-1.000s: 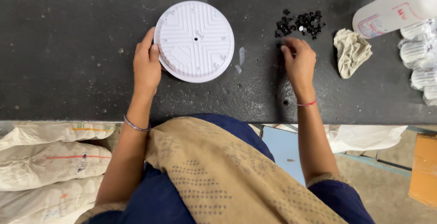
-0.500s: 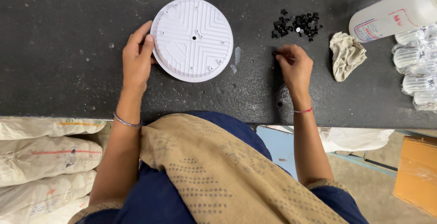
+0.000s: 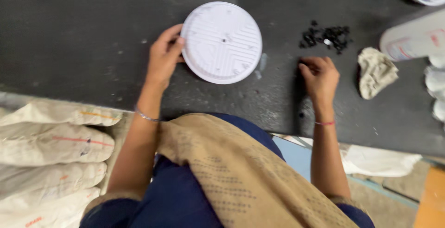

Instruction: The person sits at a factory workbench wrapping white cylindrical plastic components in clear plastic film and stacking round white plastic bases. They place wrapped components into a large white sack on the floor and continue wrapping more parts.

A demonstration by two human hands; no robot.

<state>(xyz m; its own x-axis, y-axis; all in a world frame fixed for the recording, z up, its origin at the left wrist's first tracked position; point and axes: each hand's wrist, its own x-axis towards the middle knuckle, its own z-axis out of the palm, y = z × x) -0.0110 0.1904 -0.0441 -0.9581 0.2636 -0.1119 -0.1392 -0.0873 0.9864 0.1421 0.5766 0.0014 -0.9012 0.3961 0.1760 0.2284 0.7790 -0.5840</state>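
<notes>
We see the white disc lying flat on the dark table, ribbed face up, a small hole at its centre. Our left hand grips its left rim, fingers curled over the edge. The disc has no long axis; it lies to the right of those fingers. Our right hand rests well apart on the table, fingers curled in, and we cannot tell whether it pinches anything. The black bits lie just beyond its fingertips, nearer that hand, a crumpled rag beside.
</notes>
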